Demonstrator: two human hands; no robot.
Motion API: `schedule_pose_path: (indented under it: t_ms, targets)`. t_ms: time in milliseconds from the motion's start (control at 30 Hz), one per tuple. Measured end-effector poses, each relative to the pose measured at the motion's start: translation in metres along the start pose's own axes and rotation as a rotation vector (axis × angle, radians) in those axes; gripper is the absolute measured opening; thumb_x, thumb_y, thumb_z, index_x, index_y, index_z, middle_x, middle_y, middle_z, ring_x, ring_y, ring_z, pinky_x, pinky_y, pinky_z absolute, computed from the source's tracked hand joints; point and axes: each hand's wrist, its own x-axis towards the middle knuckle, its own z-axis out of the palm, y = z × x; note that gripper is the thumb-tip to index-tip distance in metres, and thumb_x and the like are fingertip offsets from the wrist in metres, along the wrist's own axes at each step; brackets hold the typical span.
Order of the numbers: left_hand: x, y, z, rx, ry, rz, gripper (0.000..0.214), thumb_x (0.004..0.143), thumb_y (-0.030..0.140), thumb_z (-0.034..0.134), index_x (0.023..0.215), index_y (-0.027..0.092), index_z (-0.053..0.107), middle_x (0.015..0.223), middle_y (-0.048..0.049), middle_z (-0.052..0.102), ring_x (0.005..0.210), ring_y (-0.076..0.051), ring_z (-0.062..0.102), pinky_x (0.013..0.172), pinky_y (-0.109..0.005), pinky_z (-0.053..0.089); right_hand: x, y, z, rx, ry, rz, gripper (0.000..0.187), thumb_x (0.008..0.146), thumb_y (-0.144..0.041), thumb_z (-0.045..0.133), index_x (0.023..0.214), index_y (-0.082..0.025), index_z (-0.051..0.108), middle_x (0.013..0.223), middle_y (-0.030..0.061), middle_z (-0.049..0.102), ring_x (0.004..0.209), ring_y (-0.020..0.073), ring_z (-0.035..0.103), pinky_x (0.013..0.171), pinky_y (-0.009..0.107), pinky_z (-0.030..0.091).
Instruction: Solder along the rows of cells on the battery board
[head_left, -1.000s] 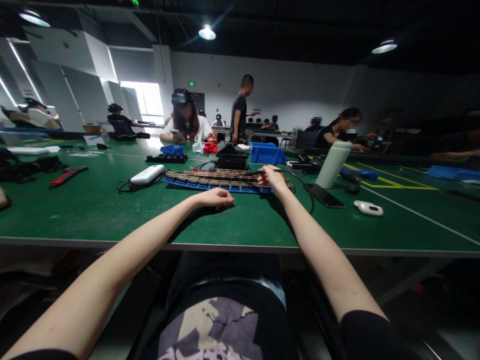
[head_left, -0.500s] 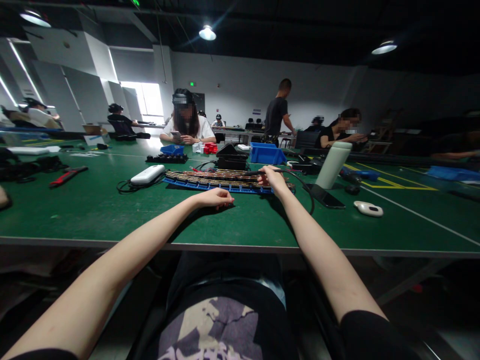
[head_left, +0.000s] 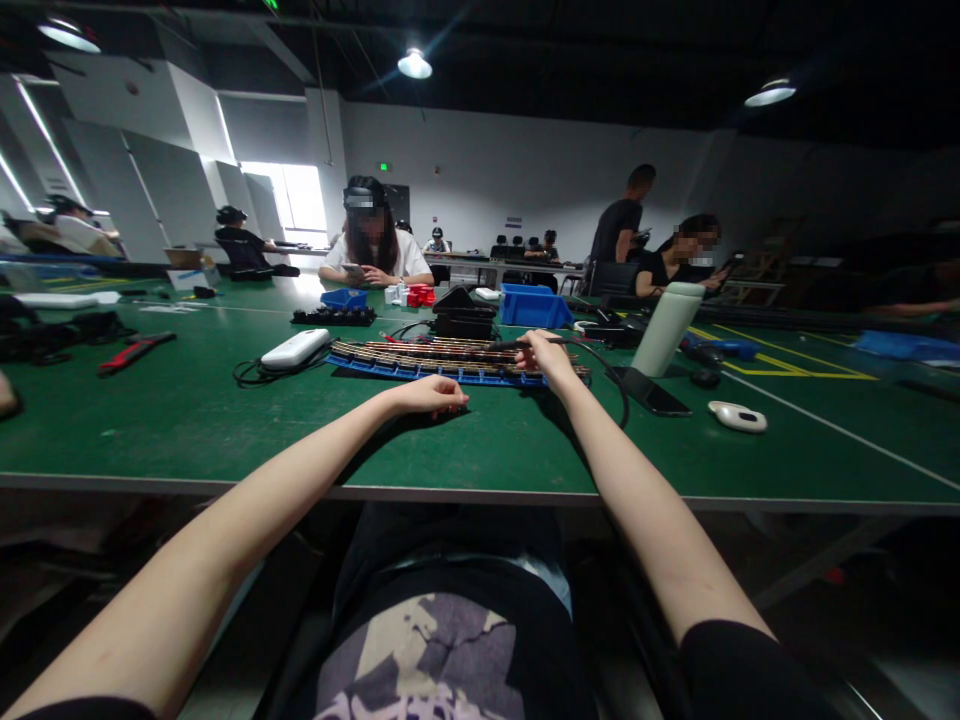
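Note:
My right hand (head_left: 546, 360) is closed around a slim black corded tool that looks like a soldering iron (head_left: 505, 346); its cable (head_left: 625, 392) loops down to the right of the wrist. Under its tip and beneath the hand lies a long curved blue frame (head_left: 450, 375) bearing rows of copper-coloured strips (head_left: 405, 352). My left hand (head_left: 433, 397) rests on the table just in front of that frame, fingers curled together. Whether something small sits in those fingers is hidden.
Around the work on the green table (head_left: 480, 450) are a white power bank (head_left: 295, 348), a black box (head_left: 463, 318), a blue bin (head_left: 534, 306), a pale green bottle (head_left: 667, 330), a phone (head_left: 651, 392), a white oval case (head_left: 737, 417) and red-handled pliers (head_left: 135, 353). Co-workers sit beyond.
My two hands, the soldering iron and the blue frame look unmoved. In the background, a standing person has walked to the right.

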Motion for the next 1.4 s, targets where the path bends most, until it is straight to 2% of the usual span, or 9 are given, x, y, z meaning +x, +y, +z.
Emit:
schedule_pose_path:
  t_ms: [800,1100,1400]
  targets:
    - [-0.0018,0.0022,0.0004,-0.006,-0.002,-0.006,0.052,0.067,0.065,0.061,0.077,0.014,0.054,0.068,0.0015,0.052,0.056,-0.008,0.046,0.048,-0.02,0.038,0.0065,0.008,0.0013,-0.016,0.057,-0.085,0.009,0.072,-0.02,0.051,0.065,-0.017,0.056,0.049,-0.0036,0.058,0.039,0.0096,0.056,0.039,0.017,0.042]
    - [-0.002,0.0022,0.0007,-0.027,-0.004,-0.005,0.05,0.068,0.062,0.062,0.076,0.014,0.054,0.067,0.0018,0.052,0.053,-0.007,0.045,0.047,-0.02,0.037,0.0038,0.0042,0.0017,0.068,0.077,-0.14,0.008,0.069,-0.023,0.052,0.063,-0.018,0.055,0.051,-0.0049,0.057,0.044,0.0091,0.058,0.043,0.016,0.044]
    - [-0.0011,0.0015,0.0003,-0.028,-0.01,0.007,0.048,0.068,0.061,0.061,0.075,0.014,0.054,0.067,0.0016,0.052,0.053,-0.007,0.045,0.047,-0.021,0.038,0.009,0.0092,0.0009,-0.012,0.059,-0.139,0.009,0.067,-0.024,0.051,0.061,-0.019,0.055,0.048,-0.0049,0.055,0.045,0.0105,0.057,0.047,0.019,0.046]
